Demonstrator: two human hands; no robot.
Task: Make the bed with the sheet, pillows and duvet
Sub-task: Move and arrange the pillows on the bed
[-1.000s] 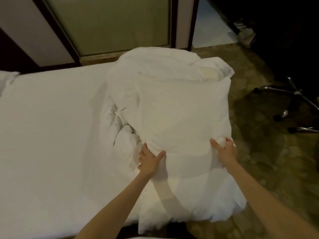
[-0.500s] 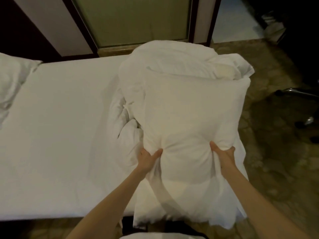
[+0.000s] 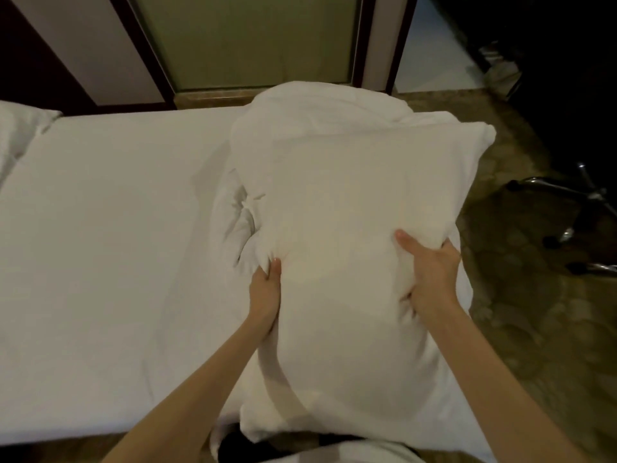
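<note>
Head view: we hold the pillow (image 3: pixel 360 212) over the duvet (image 3: pixel 320 108), at the right end of the bed (image 3: pixel 117 212).
Pillow axis: lengthwise, pointing away from us.
Left hand (image 3: pixel 265 290): fingers clamped on its left edge.
Right hand (image 3: pixel 430 272): fingers clamped on its right edge.

Looks like a bedroom, quite possibly in a hotel. Shown by a bed (image 3: pixel 50 426) dressed in a smooth white sheet (image 3: pixel 117 228), with a bundled white duvet (image 3: pixel 317 108) heaped on its right part, a plump pillow (image 3: pixel 360 212) in front of that and another pillow (image 3: pixel 16 135) at the far left edge. Backed by a frosted glass panel (image 3: pixel 253 38) in a dark frame. Floored with brown patterned carpet (image 3: pixel 521 312), giving way to pale floor (image 3: pixel 430 55) through an opening. Furnished at the right with a swivel chair base (image 3: pixel 561 188) on chrome legs and castors
</note>
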